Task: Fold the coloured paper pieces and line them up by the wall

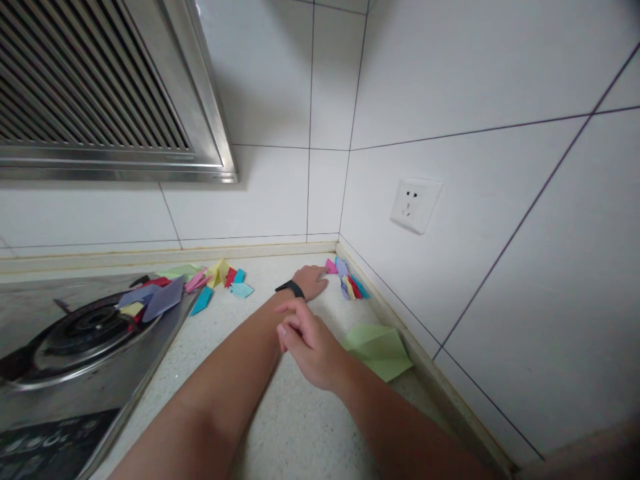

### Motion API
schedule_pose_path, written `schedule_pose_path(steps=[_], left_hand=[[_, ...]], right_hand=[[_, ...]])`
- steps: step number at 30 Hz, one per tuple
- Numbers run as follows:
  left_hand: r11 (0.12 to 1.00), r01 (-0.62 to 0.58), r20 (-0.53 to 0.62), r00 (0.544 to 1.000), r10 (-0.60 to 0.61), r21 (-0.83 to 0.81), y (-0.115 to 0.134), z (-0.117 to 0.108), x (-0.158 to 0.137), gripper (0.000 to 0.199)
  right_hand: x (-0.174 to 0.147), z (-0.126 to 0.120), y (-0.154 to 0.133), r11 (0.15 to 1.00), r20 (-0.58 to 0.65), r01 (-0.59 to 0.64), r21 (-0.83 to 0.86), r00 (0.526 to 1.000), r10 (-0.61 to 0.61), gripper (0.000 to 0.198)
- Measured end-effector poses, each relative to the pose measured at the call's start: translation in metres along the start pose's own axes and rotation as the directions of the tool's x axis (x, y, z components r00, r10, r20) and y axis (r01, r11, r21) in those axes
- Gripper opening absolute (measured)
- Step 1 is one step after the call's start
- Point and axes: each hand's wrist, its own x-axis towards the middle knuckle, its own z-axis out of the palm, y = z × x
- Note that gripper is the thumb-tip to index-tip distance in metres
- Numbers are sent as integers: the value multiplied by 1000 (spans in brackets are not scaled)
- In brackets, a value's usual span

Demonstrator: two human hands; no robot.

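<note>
My left hand point(311, 281), with a black band on its wrist, reaches to the back corner of the counter. Its fingertips close on the near edge of a small pink folded paper point(331, 266). Right beside that lie a lilac folded paper point(342, 268) and several red, yellow and blue ones against the wall. My right hand point(313, 347) hovers over my left forearm, fingers loosely bent and apart, with nothing in it. Below and behind it, a large light green paper point(383, 350) rests on the counter, partly covered by my right wrist.
On the left is a gas stove point(95, 333) with purple folded paper point(164, 300) on its burner. More coloured paper, including a yellow piece point(218, 273) and a blue piece point(202, 301), lies by its edge. A range hood point(215, 133) overhangs; a socket point(416, 205) is on the right wall.
</note>
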Motion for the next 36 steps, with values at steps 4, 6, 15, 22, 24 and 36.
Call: schedule_pose_path(steps=[4,6,15,22,24,36], left_hand=[[1000,27,-6,1000,-27,0,-9,-18,-10,44],[999,38,-17,999,-37,1,-15,-28,-20,41],[980,196,-139,970,-198,-25,-63,-68,-110,33],[910,415,-240,884,-400,12,-120,-113,-162,32],[903,427,-253,880,-403,48,-125,-115,-167,33],[915,332,-120,942,-313,227,-115,-88,-160,39]], right_hand=[[1,-4,2,999,-95,-9,-50,995,5,19],[2,-6,0,996,-141,-15,-90,990,2,19],[-2,-3,-9,947,9,87,-310,996,-88,18],[0,-1,-6,929,51,68,-363,997,-53,16],[0,-1,-7,927,70,69,-369,997,-46,15],[1,0,-7,933,109,49,-357,994,-10,16]])
